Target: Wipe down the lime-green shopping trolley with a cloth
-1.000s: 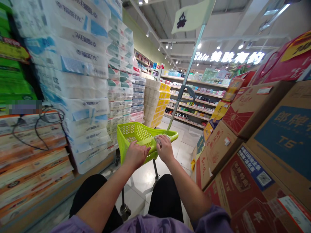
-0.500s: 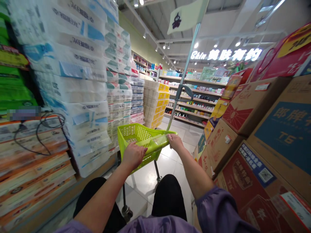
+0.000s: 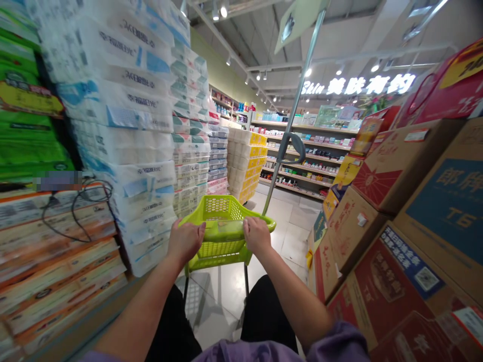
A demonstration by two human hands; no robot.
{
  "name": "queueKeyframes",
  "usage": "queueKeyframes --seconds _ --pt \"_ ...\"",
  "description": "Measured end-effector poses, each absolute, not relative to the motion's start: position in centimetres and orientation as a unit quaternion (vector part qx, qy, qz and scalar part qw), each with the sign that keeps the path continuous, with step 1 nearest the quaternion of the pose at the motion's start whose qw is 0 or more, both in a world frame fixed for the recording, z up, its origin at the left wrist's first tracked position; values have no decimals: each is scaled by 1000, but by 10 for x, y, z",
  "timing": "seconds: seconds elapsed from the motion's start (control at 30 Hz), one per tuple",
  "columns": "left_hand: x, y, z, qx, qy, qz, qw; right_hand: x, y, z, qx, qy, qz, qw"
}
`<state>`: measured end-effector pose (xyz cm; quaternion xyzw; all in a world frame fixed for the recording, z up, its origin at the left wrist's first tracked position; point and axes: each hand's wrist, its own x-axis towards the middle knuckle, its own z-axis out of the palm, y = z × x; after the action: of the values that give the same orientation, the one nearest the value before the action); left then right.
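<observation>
A lime-green plastic shopping cart [image 3: 217, 256] stands in front of me in the aisle, its mesh basket facing forward. My left hand [image 3: 185, 241] is wrapped over the left end of its handle bar, thumb on top. Farther right on the same bar, my right hand [image 3: 257, 234] is closed round it. Between the two hands a clear panel is set into the handle. A grey pole [image 3: 296, 105] with a looped grip rises at the cart's right side and carries a pale flag [image 3: 298, 25]. Little of the basket's inside shows.
Tall stacks of wrapped tissue packs [image 3: 139, 125] line the left side, with a black cable [image 3: 75, 211] hanging over orange packs. Cardboard cartons [image 3: 372, 166] are piled close on the right. Stocked shelves [image 3: 313, 151] cross the far end of the tiled floor [image 3: 290, 236].
The cart has turned to sit squarer before me. My left hand has shifted left along the handle, and my right hand now wraps the bar farther in from its right end.
</observation>
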<state>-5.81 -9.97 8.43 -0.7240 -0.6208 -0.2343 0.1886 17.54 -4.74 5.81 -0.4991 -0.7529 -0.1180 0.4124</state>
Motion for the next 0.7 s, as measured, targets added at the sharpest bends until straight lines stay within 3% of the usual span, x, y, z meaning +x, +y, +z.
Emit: queueKeyframes --seconds 0.23,0.4,0.6,0.7 --pt "-52 -95 82 -706 -622 -251 229 107 -69 77 -399 -831 -115 370" --pt "-54 -95 83 -705 -621 -249 234 106 -65 83 -395 -848 -83 344" --pt "-53 -96 79 -709 -621 -264 204 111 -33 81 -462 -802 31 378" --pt "-51 -96 78 -729 -578 -319 182 94 -20 78 -421 -809 45 408"
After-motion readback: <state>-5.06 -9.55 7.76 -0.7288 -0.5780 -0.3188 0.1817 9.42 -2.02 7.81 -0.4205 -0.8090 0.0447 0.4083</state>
